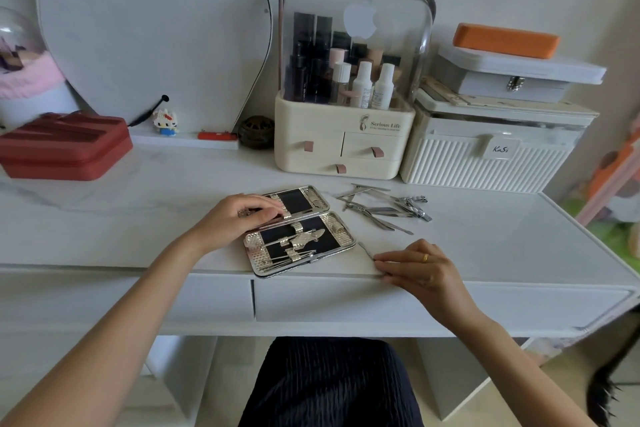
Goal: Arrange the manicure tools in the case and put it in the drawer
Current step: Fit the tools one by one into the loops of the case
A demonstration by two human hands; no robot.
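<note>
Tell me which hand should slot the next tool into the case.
Right, probably. The right hand already pinches a thin tool beside the open case, and the loose tools lie on its side. The left hand rests on the case's far half.

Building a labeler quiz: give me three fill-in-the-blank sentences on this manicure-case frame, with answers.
1. The manicure case lies ____ on the desk.
2. The left hand rests on the case's ____ half.
3. The right hand pinches a thin metal tool; the loose tools lie to the ____ of the case.

Answers: open; far; right
</note>
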